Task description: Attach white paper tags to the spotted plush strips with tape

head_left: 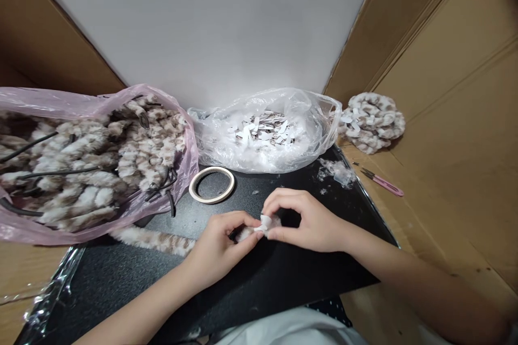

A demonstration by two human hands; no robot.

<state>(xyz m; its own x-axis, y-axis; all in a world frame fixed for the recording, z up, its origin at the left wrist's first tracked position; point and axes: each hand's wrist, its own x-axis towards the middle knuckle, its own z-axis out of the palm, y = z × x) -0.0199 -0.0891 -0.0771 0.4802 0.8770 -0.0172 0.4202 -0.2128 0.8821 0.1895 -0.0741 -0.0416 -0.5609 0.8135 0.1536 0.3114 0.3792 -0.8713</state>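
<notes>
A brown-and-white furry strip (154,240) runs from the pink bag's edge across the black table to beneath my left hand (218,248). My left thumb and fingers pinch the strip near its end. Facing it, my right hand (303,221) has its fingertips closed on a small white tag (265,222), which looks like paper or tape and lies against the furry end. Part of the tag and the strip's tip are hidden by the fingers. Both hands meet just above the tabletop.
Behind the hands lies a roll of tape (212,200). A pink plastic bag (190,143) of furry strips with black cords is at left; a clear bag (319,145) holds white tags. Fluff (338,172), pink-handled snips (384,183) and a furry bundle (374,121) are at right.
</notes>
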